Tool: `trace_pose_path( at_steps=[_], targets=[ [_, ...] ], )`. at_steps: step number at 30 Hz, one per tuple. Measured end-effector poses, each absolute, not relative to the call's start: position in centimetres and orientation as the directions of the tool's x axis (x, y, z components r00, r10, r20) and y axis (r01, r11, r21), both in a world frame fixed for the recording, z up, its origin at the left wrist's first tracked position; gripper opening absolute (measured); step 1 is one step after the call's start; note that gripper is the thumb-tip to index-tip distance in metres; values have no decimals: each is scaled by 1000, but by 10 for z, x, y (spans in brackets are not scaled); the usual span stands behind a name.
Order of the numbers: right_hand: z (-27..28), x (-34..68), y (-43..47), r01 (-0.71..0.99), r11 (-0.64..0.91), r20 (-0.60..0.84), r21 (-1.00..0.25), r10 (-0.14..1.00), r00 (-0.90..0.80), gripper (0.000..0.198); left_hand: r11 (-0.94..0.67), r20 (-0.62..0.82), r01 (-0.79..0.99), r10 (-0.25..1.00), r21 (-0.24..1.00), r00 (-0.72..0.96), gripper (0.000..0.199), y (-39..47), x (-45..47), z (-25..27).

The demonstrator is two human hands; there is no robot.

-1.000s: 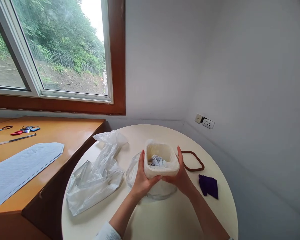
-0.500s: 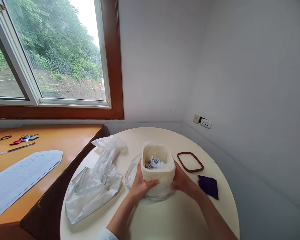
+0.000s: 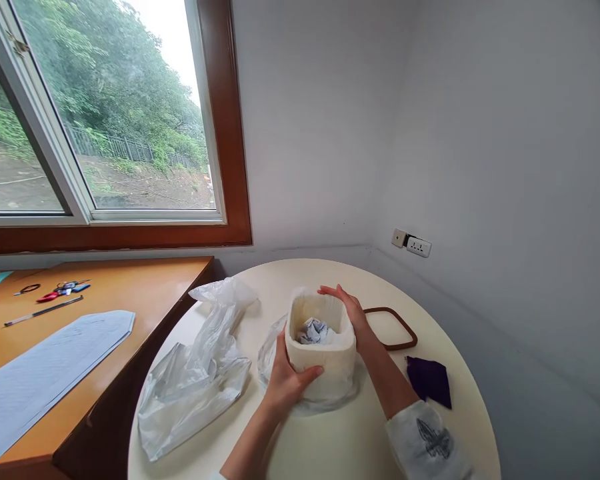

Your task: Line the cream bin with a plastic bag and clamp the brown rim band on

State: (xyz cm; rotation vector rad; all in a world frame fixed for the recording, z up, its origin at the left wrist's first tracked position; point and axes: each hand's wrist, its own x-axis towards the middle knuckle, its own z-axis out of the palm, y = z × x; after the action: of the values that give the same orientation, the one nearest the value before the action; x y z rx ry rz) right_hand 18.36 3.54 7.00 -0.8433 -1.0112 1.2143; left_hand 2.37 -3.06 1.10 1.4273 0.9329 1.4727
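Note:
A cream, square-mouthed bin (image 3: 325, 363) stands on the table with a thin clear plastic bag (image 3: 307, 404) over its rim and spread around its base. Crumpled paper (image 3: 314, 331) lies inside. My left hand (image 3: 286, 381) grips the bin's left side, thumb across the front. My right hand (image 3: 349, 308) rests along the far right part of the rim with its fingers stretched out; some fingers are hidden. A brown rounded frame (image 3: 391, 328) lies right of the bin, partly behind my right forearm, with a dark purple cloth (image 3: 429, 381) nearer me.
A crumpled white plastic bag (image 3: 200, 377) lies on the left of the round table (image 3: 300, 453). The wooden desk (image 3: 145, 283) beside it carries paper sheets (image 3: 65, 360), a pen (image 3: 45, 311) and keys (image 3: 65, 289). Walls stand behind and to the right, with a socket (image 3: 419, 247).
My right hand has moved from the bin's lower right side up to the far right of its rim. My left hand still holds the left side. The view has shifted slightly.

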Motion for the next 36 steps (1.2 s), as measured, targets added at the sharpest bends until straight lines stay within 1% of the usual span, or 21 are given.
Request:
trace_pose_path(
  at_steps=[3, 7, 11, 14, 16, 18, 20, 22, 24, 26, 30, 33, 36],
  targets=[
    [64, 181, 35, -336, 230, 156, -914, 960, 232, 39, -354, 356, -61, 933, 933, 41, 73, -31, 26, 6],
    [58, 182, 34, -328, 295, 146, -897, 900, 410, 29, -336, 337, 28, 941, 941, -23, 65, -30, 27, -1],
    [54, 182, 34, -315, 356, 145, -880, 831, 536, 26, -327, 335, 93, 939, 940, -78, 56, -31, 26, -2],
    [54, 182, 34, -304, 365, 134, -880, 805, 577, 26, -325, 350, 184, 929, 928, -123, 51, -32, 26, -1],
    [54, 183, 33, -306, 359, 133, -882, 812, 569, 26, -332, 363, 207, 923, 920, -130, 51, -33, 24, -2],
    [56, 184, 30, -314, 360, 135, -878, 818, 559, 24, -366, 393, 190, 910, 911, -133, 58, -32, 22, -3],
    [57, 186, 24, -332, 363, 140, -871, 829, 541, 26, -420, 441, 149, 883, 895, -162, 71, -32, 19, -3],
    [60, 187, 14, -327, 362, 178, -873, 860, 478, 30, -475, 484, 95, 856, 875, -179, 86, -31, 17, -1],
    [61, 187, 3, -296, 356, 232, -886, 894, 383, 33, -493, 493, 36, 859, 869, -139, 98, -31, 18, 1],
    [60, 185, -7, -282, 350, 259, -893, 913, 314, 37, -469, 466, -24, 882, 883, -62, 103, -31, 21, 3],
    [46, 175, -17, -380, 329, 218, -865, 927, 306, 49, -369, 380, -128, 922, 920, 74, 101, -33, 31, 0],
    [30, 166, -19, -423, 278, 161, -862, 943, 291, 58, -346, 351, -80, 934, 935, 61, 92, -35, 35, -3],
    [20, 160, -21, -399, 233, 159, -887, 965, 210, 59, -327, 328, -35, 944, 944, 32, 87, -35, 36, -7]
  ],
)
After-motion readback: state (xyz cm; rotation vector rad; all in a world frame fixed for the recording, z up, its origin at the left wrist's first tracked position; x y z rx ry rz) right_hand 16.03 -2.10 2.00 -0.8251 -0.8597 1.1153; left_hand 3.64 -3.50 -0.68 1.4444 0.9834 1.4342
